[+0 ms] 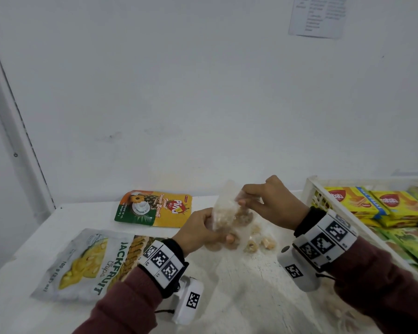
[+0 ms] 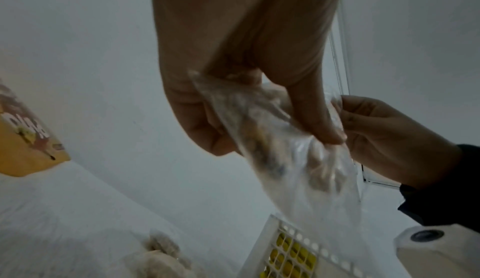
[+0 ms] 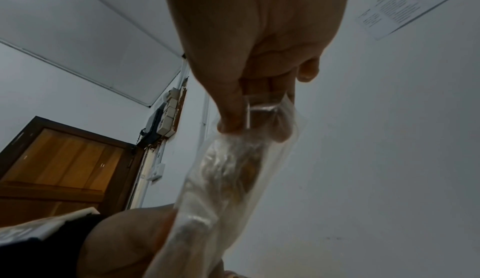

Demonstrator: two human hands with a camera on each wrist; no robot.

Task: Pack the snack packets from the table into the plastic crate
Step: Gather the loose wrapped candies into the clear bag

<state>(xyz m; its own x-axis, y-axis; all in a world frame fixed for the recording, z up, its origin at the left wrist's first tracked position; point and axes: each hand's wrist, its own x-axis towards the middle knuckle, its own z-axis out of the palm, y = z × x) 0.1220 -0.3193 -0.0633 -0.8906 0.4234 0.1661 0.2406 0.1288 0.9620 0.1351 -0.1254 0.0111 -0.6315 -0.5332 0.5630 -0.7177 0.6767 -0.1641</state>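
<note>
While both hands work above the white table, the clear snack packet hangs between them, lifted off the surface and left of the plastic crate. Left hand: fingers curled around the packet's lower body, thumb pressing the film. Right hand: thumb and fingertips pinching the upper edge, the remaining fingers tucked. Thin, limp film with loose, pale lumps inside suggests a light, soft, somewhat slippery and crushable load; it sags and creases wherever it is unsupported. A grip on the flat upper margin, with support under the filled part, probably suits it best, since squeezing the middle could break the contents. A second clear packet seems to lie on the table just beneath the hands, though blur makes its outline uncertain. Jackfruit chips bag and pineapple biscuit pouch remain on the table; yellow wafer packs already fill the crate.
</note>
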